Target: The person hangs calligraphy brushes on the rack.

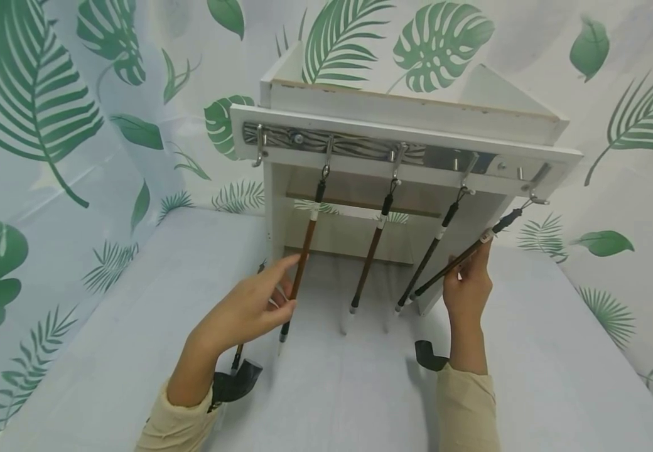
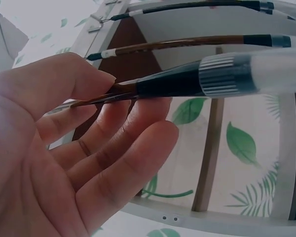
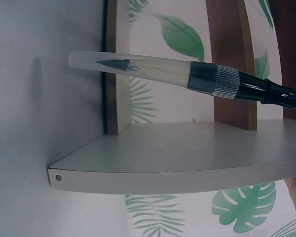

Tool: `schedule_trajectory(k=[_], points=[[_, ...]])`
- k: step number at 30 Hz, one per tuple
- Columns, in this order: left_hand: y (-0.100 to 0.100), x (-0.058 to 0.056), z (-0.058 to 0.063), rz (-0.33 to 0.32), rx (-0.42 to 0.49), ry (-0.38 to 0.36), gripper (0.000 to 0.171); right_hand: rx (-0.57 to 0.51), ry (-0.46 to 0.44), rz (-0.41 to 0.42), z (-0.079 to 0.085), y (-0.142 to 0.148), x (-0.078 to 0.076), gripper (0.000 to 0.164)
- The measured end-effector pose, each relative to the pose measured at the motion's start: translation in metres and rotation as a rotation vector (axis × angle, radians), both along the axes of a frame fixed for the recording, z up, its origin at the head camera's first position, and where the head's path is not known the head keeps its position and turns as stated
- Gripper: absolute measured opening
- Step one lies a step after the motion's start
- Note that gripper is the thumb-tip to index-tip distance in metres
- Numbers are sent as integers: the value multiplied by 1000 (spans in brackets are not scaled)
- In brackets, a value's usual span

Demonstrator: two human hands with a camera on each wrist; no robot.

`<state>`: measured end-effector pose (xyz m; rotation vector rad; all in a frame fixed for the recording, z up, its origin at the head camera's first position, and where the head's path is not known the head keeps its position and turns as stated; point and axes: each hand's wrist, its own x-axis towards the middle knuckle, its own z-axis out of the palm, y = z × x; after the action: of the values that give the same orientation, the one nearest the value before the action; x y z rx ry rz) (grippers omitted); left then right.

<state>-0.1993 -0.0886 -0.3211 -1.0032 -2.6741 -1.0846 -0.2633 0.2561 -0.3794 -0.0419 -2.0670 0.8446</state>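
Observation:
In the head view, a row of calligraphy brushes hangs by loops from metal hooks (image 1: 399,160) on a white wooden stand (image 1: 417,135). My left hand (image 1: 250,307) is at the leftmost hanging brush (image 1: 302,263), its thumb and fingers on the brown handle. The left wrist view shows that brush (image 2: 172,81) between thumb and fingertips, with a clear cap over the bristles. My right hand (image 1: 468,282) pinches the rightmost brush (image 1: 453,263) near its top; that brush slants. Its dark tip shows through a clear cap (image 3: 153,69) in the right wrist view.
Two more brushes, a brown one (image 1: 372,257) and a dark one (image 1: 431,254), hang between my hands. Another brush (image 1: 237,358) is partly hidden behind my left hand. A white-covered table (image 1: 332,402) bears the stand, and a leaf-patterned cloth (image 1: 174,37) surrounds it.

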Motion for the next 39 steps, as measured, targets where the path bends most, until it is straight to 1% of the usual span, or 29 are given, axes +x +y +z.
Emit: schedule_trajectory(k=[7,16,22,32,39], points=[[0,1,1,11,-14,-21,59,8,-16,-6,-1,1,0,72],[1,-1,-2,11,-16,2,60,10,-9,-20,-4,1,0,70],[2,-1,-3,19,-24,6,60,22,4,-23,-5,1,-1,72],[3,-4,-4,38,-51,-23,61,19,-2,-19,-2,1,1,69],[4,-5,-6,52,-54,-43,61,35,1,-20,-2,1,-1,71]])
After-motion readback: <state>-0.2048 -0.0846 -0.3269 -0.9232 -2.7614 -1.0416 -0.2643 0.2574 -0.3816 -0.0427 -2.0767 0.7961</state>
